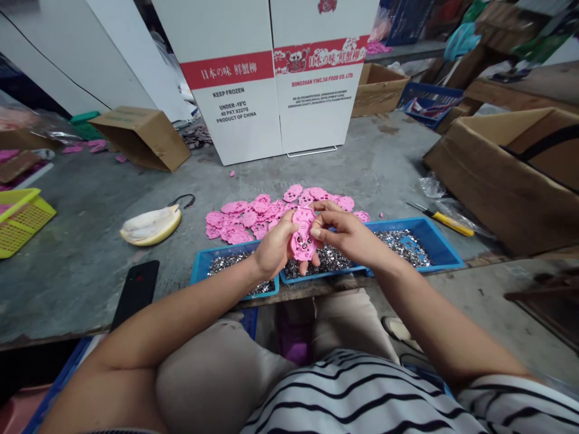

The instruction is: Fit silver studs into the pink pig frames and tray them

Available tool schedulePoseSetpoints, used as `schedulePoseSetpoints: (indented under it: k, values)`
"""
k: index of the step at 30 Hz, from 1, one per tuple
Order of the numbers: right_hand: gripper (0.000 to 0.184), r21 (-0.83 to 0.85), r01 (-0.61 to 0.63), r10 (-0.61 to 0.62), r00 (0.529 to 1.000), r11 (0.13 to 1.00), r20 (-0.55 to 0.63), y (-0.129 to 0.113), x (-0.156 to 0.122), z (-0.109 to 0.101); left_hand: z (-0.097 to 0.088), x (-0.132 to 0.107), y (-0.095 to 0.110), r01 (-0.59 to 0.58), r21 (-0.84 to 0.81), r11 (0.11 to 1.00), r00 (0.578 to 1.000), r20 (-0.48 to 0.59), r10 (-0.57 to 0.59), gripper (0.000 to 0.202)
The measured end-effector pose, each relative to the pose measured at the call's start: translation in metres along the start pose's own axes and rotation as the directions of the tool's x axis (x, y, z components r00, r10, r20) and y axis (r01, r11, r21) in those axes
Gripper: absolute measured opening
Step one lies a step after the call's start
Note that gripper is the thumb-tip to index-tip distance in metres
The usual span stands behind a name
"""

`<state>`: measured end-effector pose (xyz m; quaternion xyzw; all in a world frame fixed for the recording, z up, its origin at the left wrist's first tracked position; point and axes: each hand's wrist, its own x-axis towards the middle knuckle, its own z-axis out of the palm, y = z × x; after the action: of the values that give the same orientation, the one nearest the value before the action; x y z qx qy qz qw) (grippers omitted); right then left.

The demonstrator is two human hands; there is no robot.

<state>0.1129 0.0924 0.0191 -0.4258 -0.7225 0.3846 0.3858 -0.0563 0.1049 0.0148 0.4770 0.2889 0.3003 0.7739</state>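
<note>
Grasping a flat, pink, animal-face-shaped piece with cut-out holes [302, 232], the left hand [277, 242] has its thumb on the left side of the piece and fingers underneath. The right hand [339, 232] is bent against the right side, thumb and fingertips touching the edge; I cannot tell whether it pinches the piece itself or some small part. The piece is held upright above the near edge of the grey-topped bench [190, 283], over a blue plastic middle tray [323, 276], with small shiny round bits on its lower half.

Along that near edge, the middle tray stands between a smaller blue left tray [195, 272] and a blue right tray [446, 250]; all three hold small silvery metal parts [328, 259]. Just beyond them lies a loose heap of similar pink pieces [244, 217].

Toward the bench's near left corner lies a black phone [136, 289], with a yellow-skinned, pale-lined oval shell [151, 227] farther in. Past the right tray's far right corner lies a yellow-handled pointed tool [452, 223], near a large open brown cardboard box [493, 181] at the bench's right edge. A tall white carton with a red band [275, 102] stands beyond the heap.
</note>
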Motion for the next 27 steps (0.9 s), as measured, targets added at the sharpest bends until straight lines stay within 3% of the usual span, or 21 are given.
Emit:
schedulePoseSetpoints:
  k: [13, 18, 27]
  values:
    - [0.022, -0.057, 0.028, -0.027, 1.000, 0.998, 0.004, 0.002, -0.001, 0.001, 0.001, 0.000, 0.000, 0.024, 0.010, 1.000, 1.000, 0.002, -0.024, 0.063]
    - [0.015, -0.154, 0.072, -0.078, 0.996, 0.985, -0.034, 0.004, -0.002, 0.003, 0.003, -0.001, 0.001, 0.039, 0.042, 0.998, 0.999, -0.038, -0.037, 0.063]
    - [0.013, 0.107, 0.000, 0.019, 0.986, 0.994, -0.167, 0.012, -0.003, 0.011, 0.003, 0.000, 0.001, 0.023, 0.090, 0.996, 1.000, -0.017, -0.021, 0.059]
